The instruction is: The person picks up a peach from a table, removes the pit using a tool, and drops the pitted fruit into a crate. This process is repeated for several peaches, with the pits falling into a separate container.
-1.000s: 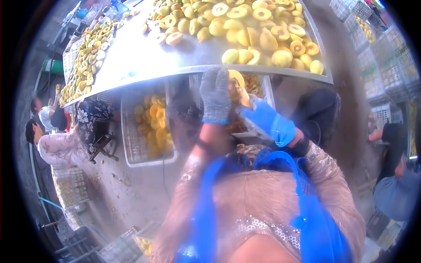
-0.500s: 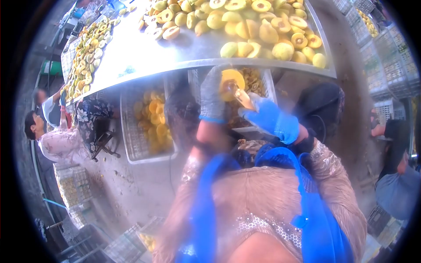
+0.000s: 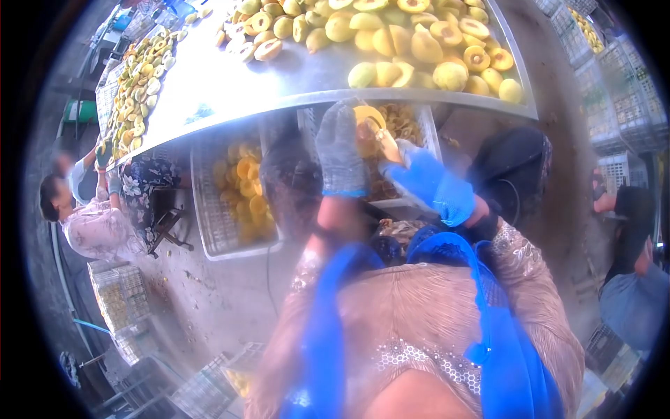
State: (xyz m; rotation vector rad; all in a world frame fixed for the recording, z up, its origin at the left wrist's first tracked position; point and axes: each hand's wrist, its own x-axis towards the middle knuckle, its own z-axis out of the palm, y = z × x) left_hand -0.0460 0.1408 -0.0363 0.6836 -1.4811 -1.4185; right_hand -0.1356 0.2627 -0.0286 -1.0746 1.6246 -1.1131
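My left hand (image 3: pixel 340 150), in a grey glove with a blue cuff, is closed around a yellow peach half (image 3: pixel 370 114) just below the table edge. My right hand (image 3: pixel 436 185), in a blue glove, grips a short pitting tool (image 3: pixel 389 145) with a tan handle. The tool's working end is against the cut face of the peach half; its exact shape is blurred. Beneath both hands stands a white crate (image 3: pixel 433 133) of brownish-yellow scraps, partly hidden by my hands. Above them, many peach halves (image 3: pixel 426 45) are piled on the metal table (image 3: pixel 279 87).
A white crate (image 3: pixel 204 227) of yellow peach halves stands on the floor to the left. Another person (image 3: pixel 105 220) sits at the table's left side beside more fruit (image 3: pixel 143 87). Stacked crates (image 3: pixel 614 98) line the right, where another person's leg (image 3: pixel 631 223) shows.
The peach half has turned in my left hand, showing less of its face. The tool and my right hand have shifted slightly. The person at left has an arm nearer the fruit.
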